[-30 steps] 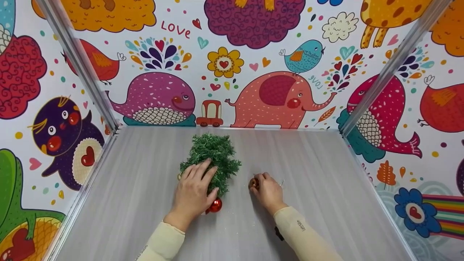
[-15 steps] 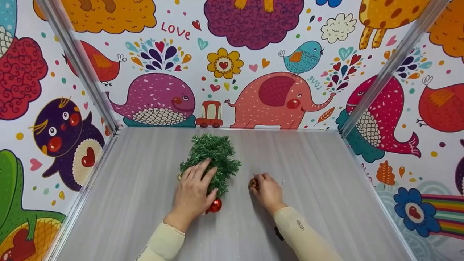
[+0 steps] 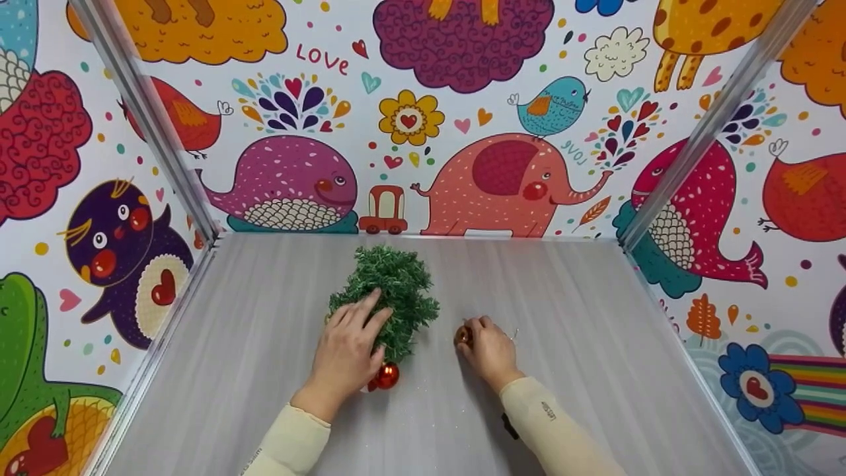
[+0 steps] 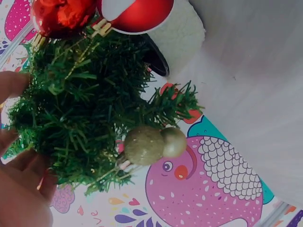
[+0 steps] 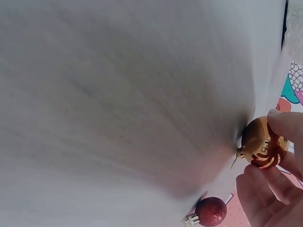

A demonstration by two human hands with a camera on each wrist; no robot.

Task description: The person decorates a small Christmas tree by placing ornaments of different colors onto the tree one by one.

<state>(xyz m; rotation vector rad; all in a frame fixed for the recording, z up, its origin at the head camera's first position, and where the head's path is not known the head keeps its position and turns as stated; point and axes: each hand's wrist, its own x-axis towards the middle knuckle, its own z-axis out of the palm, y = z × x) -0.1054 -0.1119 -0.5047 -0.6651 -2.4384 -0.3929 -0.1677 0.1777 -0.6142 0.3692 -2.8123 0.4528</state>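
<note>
A small green artificial Christmas tree [image 3: 400,284] is on the table, with my left hand [image 3: 345,350] holding its left side, fingers spread over the foliage. Near its foot hangs a shiny red ball ornament [image 3: 386,375]. The left wrist view shows a red-and-white ball [image 4: 147,14], a glittery gold ball [image 4: 144,145] and a smooth pale one [image 4: 174,142], plus the tree's white base [image 4: 182,47]. To the right of the tree, my right hand [image 3: 492,350] pinches a shiny copper-gold ball ornament [image 5: 258,137] between thumb and fingers, low over the table. A gold cap and loop stick out from it.
A dark red glittery ball ornament [image 5: 211,211] lies close to my right hand in the right wrist view. The grey wood-look table [image 3: 562,284] is walled by panels printed with cartoon animals. Metal rails [image 3: 168,165] run up both back corners.
My left hand has shifted slightly left at the thumb and wrist. The tree has turned or tipped a little, its top rightward and the red ball leftward. My right hand stays put with its ball.
</note>
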